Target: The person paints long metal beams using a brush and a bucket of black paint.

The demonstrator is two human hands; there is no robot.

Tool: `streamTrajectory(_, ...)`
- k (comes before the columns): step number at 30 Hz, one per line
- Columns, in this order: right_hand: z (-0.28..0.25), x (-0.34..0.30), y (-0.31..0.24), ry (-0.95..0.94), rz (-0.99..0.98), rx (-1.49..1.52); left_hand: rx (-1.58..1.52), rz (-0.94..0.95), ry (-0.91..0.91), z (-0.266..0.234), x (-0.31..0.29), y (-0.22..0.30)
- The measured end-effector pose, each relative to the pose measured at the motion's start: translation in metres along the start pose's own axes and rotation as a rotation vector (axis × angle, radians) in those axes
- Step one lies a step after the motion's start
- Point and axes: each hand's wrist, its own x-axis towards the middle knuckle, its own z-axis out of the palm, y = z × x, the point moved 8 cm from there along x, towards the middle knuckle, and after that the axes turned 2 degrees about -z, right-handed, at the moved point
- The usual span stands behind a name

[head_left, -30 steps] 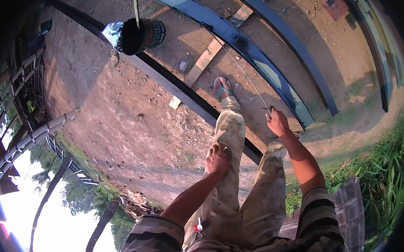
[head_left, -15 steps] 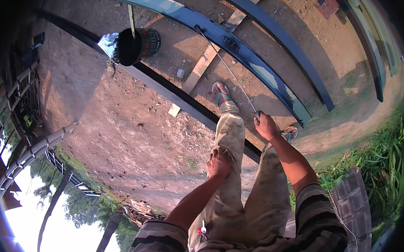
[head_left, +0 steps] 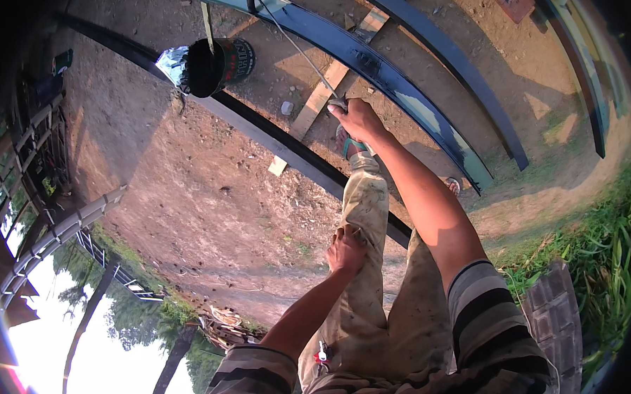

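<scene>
My right hand (head_left: 357, 120) is closed around the handle end of a long-handled paint roller (head_left: 291, 38). Its thin rod runs away to the upper left, where the dark roller head (head_left: 251, 2) rests on a curved metal beam (head_left: 394, 89). Black paint covers the middle stretch of that beam; pale green shows at both ends. My left hand (head_left: 347, 250) lies over my left knee, fingers bent on the trouser cloth, holding no tool. Left of the roller stands a dark paint pail (head_left: 241, 58), black inside, with a wooden stick (head_left: 207, 25) rising from it.
Silvery sheet (head_left: 170, 67) sticks out beside the pail. A straight black beam (head_left: 275, 147) crosses the dirt diagonally. Wooden planks (head_left: 318, 104) lie beneath the beams. More curved beams (head_left: 469, 66) extend at right, near a reddish block (head_left: 514, 6). Grass (head_left: 593, 279) borders the right.
My right hand has moved forward and left with the roller. The roller head has gone up-left along the curved beam. My left hand stays on the knee.
</scene>
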Motion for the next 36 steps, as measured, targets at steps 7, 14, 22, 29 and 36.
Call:
streamTrajectory(7,0.007,-0.157,0.136,0.210,0.099,-0.225,-0.119,-0.032,0.024,0.002,0.007,-0.009)
streamTrajectory(14,-0.024,-0.197,0.146,0.315,0.192,-0.428,-0.175,-0.088,-0.006,0.003,0.012,-0.014)
streamTrajectory(22,-0.050,-0.009,0.001,0.331,0.100,-0.477,-0.218,-0.079,-0.028,-0.009,0.012,-0.017)
streamTrajectory(29,-0.063,-0.043,0.032,0.300,0.123,-0.522,-0.261,-0.092,-0.011,-0.007,0.008,-0.024)
streamTrajectory(36,-0.071,-0.242,0.209,0.322,0.165,-0.510,-0.273,-0.083,0.145,0.025,-0.009,-0.024)
